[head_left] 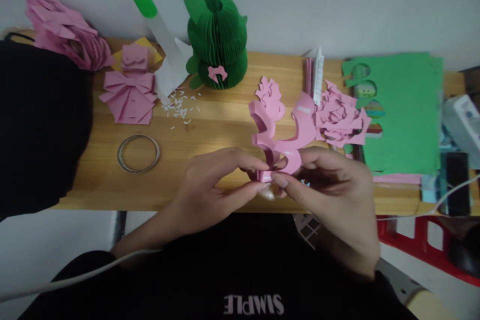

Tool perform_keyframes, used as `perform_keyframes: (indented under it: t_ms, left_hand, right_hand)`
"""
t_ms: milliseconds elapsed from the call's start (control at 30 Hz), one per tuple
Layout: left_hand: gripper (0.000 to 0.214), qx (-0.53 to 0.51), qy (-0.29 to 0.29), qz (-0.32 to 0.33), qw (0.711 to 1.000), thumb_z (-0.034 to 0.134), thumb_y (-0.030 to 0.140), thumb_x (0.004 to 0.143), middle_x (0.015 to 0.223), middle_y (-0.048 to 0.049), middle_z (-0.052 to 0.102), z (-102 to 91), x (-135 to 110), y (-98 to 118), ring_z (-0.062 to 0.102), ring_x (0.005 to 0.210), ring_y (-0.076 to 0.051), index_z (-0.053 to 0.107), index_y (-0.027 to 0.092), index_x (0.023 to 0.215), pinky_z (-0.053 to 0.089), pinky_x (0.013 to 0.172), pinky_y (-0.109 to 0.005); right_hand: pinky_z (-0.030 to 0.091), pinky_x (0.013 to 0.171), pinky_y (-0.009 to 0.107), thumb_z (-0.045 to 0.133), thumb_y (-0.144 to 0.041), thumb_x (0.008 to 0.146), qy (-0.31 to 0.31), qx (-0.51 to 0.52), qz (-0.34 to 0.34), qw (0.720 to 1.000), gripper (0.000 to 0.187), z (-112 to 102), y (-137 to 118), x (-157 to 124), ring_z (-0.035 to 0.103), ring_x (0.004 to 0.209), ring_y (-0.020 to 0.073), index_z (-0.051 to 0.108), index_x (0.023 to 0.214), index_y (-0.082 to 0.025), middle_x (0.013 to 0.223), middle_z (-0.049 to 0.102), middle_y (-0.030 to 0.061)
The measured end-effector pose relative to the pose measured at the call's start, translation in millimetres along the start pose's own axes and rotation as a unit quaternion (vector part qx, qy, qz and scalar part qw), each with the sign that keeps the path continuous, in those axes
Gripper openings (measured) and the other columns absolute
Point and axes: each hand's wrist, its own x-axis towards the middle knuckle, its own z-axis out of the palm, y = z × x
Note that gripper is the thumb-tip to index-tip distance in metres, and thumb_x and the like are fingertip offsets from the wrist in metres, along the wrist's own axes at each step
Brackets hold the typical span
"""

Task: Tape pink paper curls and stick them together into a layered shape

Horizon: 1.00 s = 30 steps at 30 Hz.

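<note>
Near the table's front edge, a pink paper strip (287, 152) with curved cut-outs and small white strips stuck on it is pinched between both hands. My left hand (213, 187) grips its folded lower end between thumb and index finger. From the other side my right hand (333, 187) presses the same end with its thumb; the other fingers are partly hidden behind the paper. Just beyond stands a pink cut-paper piece (270, 95). Crumpled pink paper scraps (339, 117) lie beyond my right hand.
At the back are a green honeycomb paper figure (217, 40), a green-capped tube (150, 10) and a white glue tube (318, 77). Green sheets (405, 110) lie right. A tape ring (138, 154), white snippets (178, 105) and a pink folded bow (129, 95) are left; a black object (41, 125) borders them.
</note>
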Motion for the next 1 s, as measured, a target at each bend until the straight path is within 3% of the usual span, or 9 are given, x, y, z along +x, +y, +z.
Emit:
perform_keyframes:
  t_ms: [433,1000]
  left_hand:
    - [0.015,0.028,-0.009,0.02,0.999,0.069,0.009,0.083,0.084,0.0022,0.072,-1.1,0.9,0.7,0.068,0.075,-0.009,0.062,0.019,0.09,0.053,0.073,-0.022]
    - [0.015,0.046,-0.03,0.038,0.998,0.069,0.014,0.085,0.086,0.0028,0.074,-5.5,1.1,-2.1,0.071,0.076,-0.015,0.062,0.025,0.094,0.057,0.071,-0.028]
  right_hand:
    - [0.048,0.048,0.022,0.076,-0.014,0.076,-0.006,-0.031,-0.009,0.999,0.01,1.6,-2.0,-0.3,0.06,0.055,0.0106,0.07,0.079,-0.022,0.065,0.065,-0.0035]
    - [0.047,0.048,0.019,0.076,-0.011,0.075,-0.022,-0.034,-0.027,0.999,0.013,1.9,-0.7,1.8,0.057,0.052,0.0079,0.069,0.077,-0.022,0.062,0.065,-0.0057]
